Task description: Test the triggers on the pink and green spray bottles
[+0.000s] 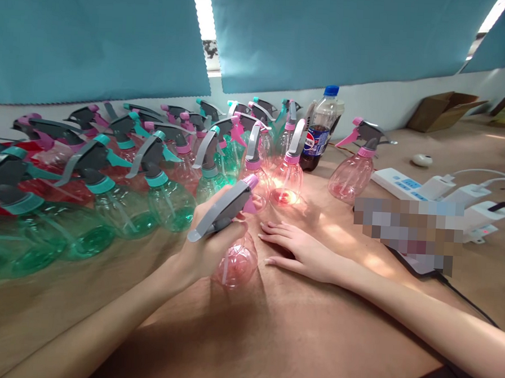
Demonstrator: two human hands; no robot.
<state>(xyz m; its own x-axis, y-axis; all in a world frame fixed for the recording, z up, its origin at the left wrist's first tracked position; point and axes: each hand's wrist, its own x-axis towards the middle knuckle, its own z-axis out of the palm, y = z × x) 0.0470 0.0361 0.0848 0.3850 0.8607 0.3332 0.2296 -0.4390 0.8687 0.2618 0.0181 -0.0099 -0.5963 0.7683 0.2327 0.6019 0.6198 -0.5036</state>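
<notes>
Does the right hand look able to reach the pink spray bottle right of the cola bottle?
Probably yes: the right hand rests palm down, apparently holding nothing, with only bare table between it and that pink bottle.

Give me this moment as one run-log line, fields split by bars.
left hand: around neck of pink spray bottle | right hand: palm down on table | nearby: green spray bottles, soda bottle, power strip

Upper right of centre: blue label on a dark cola bottle, Pepsi globe, white Chinese characters ending 可乐. Just left, dark vertical capitals on a pale cup, starting "CO", rest unclear. Right side: power strip, blue stickers' print too small.
</notes>
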